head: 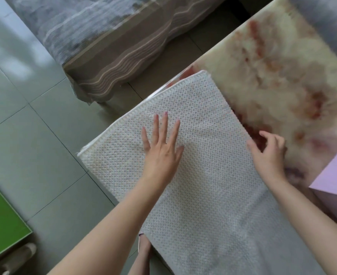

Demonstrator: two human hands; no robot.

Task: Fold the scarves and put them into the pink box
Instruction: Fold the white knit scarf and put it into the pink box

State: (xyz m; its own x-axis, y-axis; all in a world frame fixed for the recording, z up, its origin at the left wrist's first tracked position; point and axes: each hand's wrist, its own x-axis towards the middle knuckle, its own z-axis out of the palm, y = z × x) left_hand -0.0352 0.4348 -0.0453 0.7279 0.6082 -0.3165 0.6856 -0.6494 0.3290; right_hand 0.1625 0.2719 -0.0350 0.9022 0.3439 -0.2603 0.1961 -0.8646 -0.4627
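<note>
On the floral tablecloth [273, 66], in the head view, a white knitted scarf [199, 108] was laid out flat. The left hand [161, 149] was pressed flat on it, fingers straight and spread. The right hand [269, 153] was held at the scarf's right edge, fingers loosely curled; whether the edge was pinched could not be told. The pink box [336, 175] was seen near, at the right.

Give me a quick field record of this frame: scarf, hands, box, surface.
scarf: white waffle-knit scarf, folded in layers, flat on table
left hand: open, fingers straight, pressing flat on scarf
right hand: at scarf's right edge, fingers curled; grip unclear
box: pink box, right of scarf, partly out of frame
table: floral-patterned tabletop
status: scarf not yet in box
</note>
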